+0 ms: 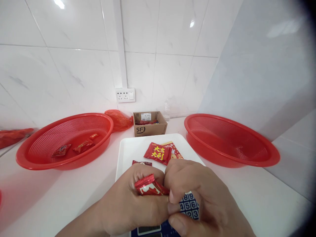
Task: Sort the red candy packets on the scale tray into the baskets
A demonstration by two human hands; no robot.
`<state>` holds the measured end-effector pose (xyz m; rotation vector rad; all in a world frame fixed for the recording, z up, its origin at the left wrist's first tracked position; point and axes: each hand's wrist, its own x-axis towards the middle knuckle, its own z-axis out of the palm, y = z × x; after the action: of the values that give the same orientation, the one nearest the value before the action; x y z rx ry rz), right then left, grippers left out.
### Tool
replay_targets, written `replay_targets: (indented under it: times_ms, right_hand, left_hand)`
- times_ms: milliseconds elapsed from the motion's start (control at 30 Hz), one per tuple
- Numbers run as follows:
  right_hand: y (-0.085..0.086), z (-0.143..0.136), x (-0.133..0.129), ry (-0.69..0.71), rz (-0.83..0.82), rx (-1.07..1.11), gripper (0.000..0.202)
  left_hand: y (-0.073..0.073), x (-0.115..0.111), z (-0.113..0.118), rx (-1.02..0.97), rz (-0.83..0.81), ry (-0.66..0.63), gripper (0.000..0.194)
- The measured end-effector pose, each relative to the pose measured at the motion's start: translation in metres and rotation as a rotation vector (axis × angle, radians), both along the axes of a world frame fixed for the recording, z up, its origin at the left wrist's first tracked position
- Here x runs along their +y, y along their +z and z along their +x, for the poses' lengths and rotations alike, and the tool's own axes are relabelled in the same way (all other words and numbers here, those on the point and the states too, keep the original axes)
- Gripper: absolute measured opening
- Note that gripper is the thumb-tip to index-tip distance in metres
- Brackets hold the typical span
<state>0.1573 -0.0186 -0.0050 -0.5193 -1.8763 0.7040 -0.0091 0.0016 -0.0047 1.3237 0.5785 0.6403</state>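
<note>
Near the bottom centre, my left hand (133,204) is closed around a red and white packet (150,186), whose crimped end sticks up between thumb and fingers. My right hand (199,194) meets it at the fingertips, pinched at the packet's right end, where the contact is partly hidden. Below my hands shows a scale with a blue number keypad (189,205). Its white tray (127,149) holds a red packet with yellow characters (157,152), a patterned red packet (175,152) and a dark red packet (142,162) partly covered by my left hand.
A red basket (66,123) with several small packets stands at left, another red basket (232,140) at right. Behind the tray are a cardboard box (150,130) with packets inside, a red plastic bag (118,120) and a clear bottle (167,108) by the tiled wall.
</note>
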Motion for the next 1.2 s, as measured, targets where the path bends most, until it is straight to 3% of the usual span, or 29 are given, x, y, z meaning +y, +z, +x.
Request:
replay_targets:
  times_ms: [267, 567, 933, 1200]
  right_hand:
    - [0.000, 0.001, 0.001, 0.026, 0.015, -0.016, 0.027]
    - [-0.014, 0.003, -0.001, 0.020, -0.068, 0.089, 0.024]
    - [-0.003, 0.001, -0.003, -0.036, -0.054, 0.028, 0.024]
    - [-0.003, 0.003, -0.002, 0.018, -0.031, -0.001, 0.032]
  left_hand:
    - [0.002, 0.002, 0.000, -0.005, 0.044, -0.029, 0.036]
    - [0.001, 0.000, -0.003, -0.047, -0.004, 0.009, 0.043]
    - [-0.002, 0.000, -0.003, -0.027, 0.032, 0.014, 0.039]
    - [0.001, 0.000, -0.002, 0.010, 0.018, -0.005, 0.039]
